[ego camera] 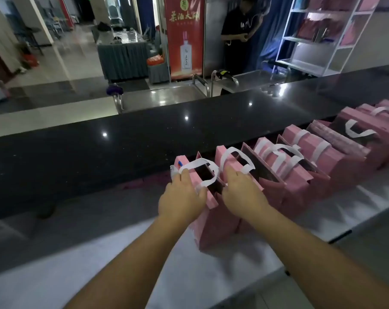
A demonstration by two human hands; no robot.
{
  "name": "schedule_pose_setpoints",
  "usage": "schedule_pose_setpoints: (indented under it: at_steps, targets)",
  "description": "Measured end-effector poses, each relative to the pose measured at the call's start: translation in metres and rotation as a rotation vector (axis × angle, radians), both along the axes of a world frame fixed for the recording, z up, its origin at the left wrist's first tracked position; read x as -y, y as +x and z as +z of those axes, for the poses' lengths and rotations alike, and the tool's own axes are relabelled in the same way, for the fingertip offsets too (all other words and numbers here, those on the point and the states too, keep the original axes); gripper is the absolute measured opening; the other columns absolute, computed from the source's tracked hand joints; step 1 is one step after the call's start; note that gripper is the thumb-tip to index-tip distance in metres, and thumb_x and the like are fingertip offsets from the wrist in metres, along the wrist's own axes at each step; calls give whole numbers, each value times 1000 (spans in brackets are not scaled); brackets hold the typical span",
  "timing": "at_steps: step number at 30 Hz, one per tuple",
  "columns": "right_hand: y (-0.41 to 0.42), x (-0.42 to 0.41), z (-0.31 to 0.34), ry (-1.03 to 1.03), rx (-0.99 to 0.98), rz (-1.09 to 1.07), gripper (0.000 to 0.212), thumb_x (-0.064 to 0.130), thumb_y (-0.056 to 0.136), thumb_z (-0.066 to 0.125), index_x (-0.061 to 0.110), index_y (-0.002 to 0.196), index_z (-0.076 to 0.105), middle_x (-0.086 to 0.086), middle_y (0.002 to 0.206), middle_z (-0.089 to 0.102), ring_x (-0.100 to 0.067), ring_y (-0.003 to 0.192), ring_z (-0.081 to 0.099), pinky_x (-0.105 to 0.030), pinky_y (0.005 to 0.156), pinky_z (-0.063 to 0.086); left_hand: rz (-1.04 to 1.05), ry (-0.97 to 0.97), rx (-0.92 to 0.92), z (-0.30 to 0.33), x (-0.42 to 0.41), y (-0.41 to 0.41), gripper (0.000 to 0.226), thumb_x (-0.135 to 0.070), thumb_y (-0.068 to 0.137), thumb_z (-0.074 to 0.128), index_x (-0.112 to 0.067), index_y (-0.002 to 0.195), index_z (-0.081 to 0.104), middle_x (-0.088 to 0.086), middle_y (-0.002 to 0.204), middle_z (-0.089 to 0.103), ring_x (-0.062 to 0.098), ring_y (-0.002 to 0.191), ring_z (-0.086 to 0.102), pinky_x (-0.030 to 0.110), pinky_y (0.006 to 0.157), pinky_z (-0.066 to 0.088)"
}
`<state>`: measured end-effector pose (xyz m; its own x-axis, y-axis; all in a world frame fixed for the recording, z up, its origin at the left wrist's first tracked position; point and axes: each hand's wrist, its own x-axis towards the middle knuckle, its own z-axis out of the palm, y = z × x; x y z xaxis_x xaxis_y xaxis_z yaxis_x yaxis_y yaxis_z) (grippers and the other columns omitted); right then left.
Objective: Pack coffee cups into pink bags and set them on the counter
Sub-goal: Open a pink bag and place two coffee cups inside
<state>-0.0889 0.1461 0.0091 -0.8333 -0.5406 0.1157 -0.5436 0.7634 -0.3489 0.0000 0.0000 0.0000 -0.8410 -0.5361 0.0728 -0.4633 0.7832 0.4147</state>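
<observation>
Both hands hold the nearest pink paper bag with white ribbon handles [213, 217], which stands on the pale lower worktop [113, 259]: the left hand [182, 200] grasps its left rim, the right hand [242, 195] its right rim. A row of similar pink bags [318, 157] extends rightward against the glossy black raised counter [99, 157].

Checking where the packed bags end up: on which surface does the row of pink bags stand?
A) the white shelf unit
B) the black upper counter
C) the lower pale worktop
C: the pink bags stand in a row on the pale worktop, below the black counter.
</observation>
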Motion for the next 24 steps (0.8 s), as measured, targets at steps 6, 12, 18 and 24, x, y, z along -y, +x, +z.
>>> schedule_pose_setpoints:
  at_steps: [6, 12, 18, 24]
  targets:
    - [-35, 21, -8, 81, 155, -43, 26, 15, 96, 57, 16, 122, 55, -4, 105, 68, -27, 96, 66, -39, 79, 56, 75, 154, 90, -15, -8, -35, 98, -57, 87, 60, -10, 159, 15, 13, 159, 32, 39, 122, 57, 41, 78, 45]
    - [-64, 39, -23, 179, 210, 89, 20, 13, 98, 50, 11, 115, 58, -13, 107, 68, -33, 97, 66, -39, 78, 53, 191, 199, 120, -17, -8, -58, 95, -45, 89, 64, -6, 159, 13, 15, 150, 40, 37, 122, 58, 37, 78, 44]
    - [-73, 49, -39, 178, 163, 126, 35, 9, 89, 55, 18, 122, 45, 3, 77, 50, -31, 82, 64, -37, 60, 42, 306, 190, 176, -6, -5, -64, 70, -29, 99, 52, -5, 158, 21, 14, 125, 64, 34, 101, 66, 37, 69, 47]
    - [-82, 54, -42, 277, 245, 169, 31, 12, 94, 52, 17, 124, 47, -4, 101, 64, -31, 97, 66, -45, 78, 55, 441, 318, 165, 5, 2, -47, 23, -7, 97, 46, -11, 115, 60, 6, 93, 64, 24, 78, 62, 31, 55, 45]
